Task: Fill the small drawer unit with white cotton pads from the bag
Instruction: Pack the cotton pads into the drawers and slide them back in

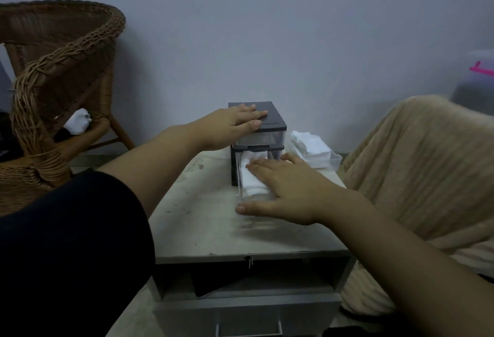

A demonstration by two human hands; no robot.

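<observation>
the small drawer unit (272,120) stands near the far edge of the surface (203,219), its clear lower drawer (240,176) pulled out toward the near edge and holding a stack of white cotton pads (251,180). the left hand (230,125) lies flat on the unit's dark top, fingers straight, grasping nothing. the right hand (288,187) is spread over the pads in the drawer, fingers straight, thumb at the drawer's blurred front. the bag (312,149) of pads lies just beside the unit, at the far right corner.
</observation>
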